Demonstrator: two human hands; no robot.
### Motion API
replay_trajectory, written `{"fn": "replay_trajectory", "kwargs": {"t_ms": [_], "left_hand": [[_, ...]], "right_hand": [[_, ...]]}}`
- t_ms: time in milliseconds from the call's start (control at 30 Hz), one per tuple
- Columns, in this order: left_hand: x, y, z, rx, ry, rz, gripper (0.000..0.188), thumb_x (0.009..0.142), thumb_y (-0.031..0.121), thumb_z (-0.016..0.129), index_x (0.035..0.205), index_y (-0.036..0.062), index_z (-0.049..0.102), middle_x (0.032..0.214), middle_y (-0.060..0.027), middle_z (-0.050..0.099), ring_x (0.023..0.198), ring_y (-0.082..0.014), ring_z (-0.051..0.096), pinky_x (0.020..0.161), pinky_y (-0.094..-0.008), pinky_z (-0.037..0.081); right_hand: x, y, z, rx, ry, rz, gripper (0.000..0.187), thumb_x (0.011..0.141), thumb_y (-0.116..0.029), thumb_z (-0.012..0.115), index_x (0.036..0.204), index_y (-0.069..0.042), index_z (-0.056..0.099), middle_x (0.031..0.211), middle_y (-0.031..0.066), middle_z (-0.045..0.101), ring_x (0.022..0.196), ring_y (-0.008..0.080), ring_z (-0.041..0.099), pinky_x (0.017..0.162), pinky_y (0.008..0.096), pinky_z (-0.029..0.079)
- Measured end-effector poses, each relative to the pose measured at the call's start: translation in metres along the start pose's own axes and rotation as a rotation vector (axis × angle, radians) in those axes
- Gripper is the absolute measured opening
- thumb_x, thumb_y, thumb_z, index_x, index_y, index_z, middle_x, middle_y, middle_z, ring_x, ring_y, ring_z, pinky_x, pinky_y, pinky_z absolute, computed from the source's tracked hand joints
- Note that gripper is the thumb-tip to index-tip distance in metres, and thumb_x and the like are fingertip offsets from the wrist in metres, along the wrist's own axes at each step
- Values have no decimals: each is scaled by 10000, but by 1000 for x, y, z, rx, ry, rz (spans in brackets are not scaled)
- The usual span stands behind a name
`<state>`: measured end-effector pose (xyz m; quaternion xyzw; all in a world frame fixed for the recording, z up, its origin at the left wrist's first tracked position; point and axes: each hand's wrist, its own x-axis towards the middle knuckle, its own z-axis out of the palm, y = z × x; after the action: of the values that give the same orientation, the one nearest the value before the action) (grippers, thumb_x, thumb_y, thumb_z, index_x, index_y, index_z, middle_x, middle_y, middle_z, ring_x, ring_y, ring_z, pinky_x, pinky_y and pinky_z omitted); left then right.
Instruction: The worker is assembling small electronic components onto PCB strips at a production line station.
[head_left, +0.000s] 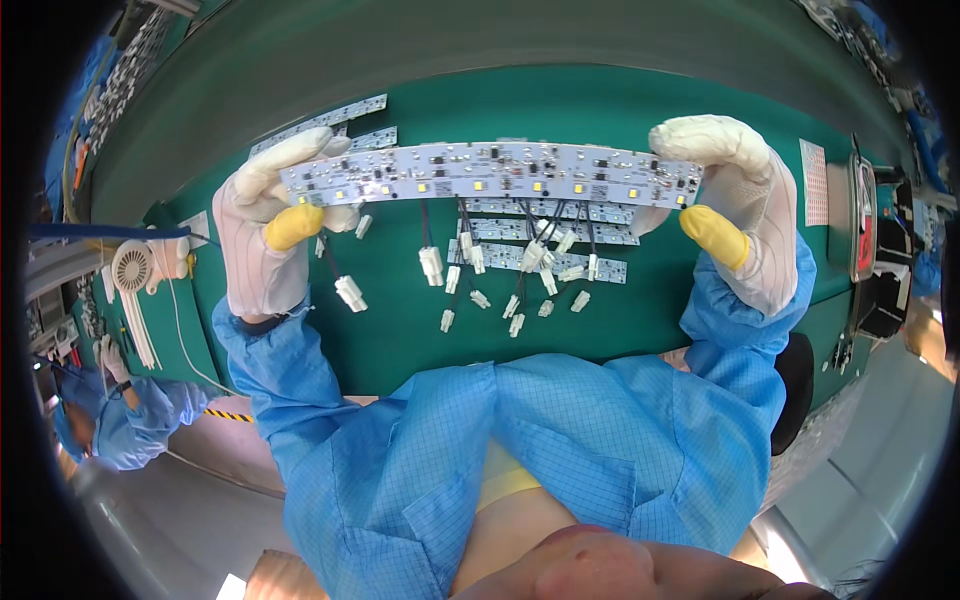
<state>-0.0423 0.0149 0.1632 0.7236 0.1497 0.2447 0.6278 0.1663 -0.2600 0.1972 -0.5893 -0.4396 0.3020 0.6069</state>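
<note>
A long white LED circuit board (510, 172) is held up level above the bench, one end in each gloved hand. My left hand (275, 205) pinches its left end, a yellow-covered thumb on the front face. At the right end my right hand (735, 205) grips likewise, thumb in front and fingers behind. Yellow LEDs and small dark parts dot the board. Below it hang dark wires with white plug connectors (430, 266). Further LED boards (590, 268) lie on the green mat beneath, partly hidden by wires and connectors. More boards (375, 139) lie behind my left hand.
A green mat (380, 350) covers the bench. At left stand a small white fan (132, 266) and a thin cable. To the right lie a printed sheet (813, 180) and a tray (862, 220) with a red item. A co-worker's blue sleeve (150, 425) shows at far left.
</note>
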Motion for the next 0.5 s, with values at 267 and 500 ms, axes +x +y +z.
{"fn": "replay_trajectory", "kwargs": {"t_ms": [267,500], "left_hand": [[-1,2,-2,-44,-69,19,504,717,246,795,1132,10,633,945,-110,695,794,-136,658,736,-268,522],[-3,10,0,-55,-69,-3,474,715,202,756,1130,9,633,878,-97,706,788,-125,652,739,-260,516]], "right_hand": [[-2,6,-1,-5,71,6,461,777,-207,720,1136,34,558,1107,143,572,814,247,657,747,340,525],[-1,10,-3,-7,49,-32,493,822,-263,705,1175,41,544,1112,161,584,865,248,657,750,322,525]]}}
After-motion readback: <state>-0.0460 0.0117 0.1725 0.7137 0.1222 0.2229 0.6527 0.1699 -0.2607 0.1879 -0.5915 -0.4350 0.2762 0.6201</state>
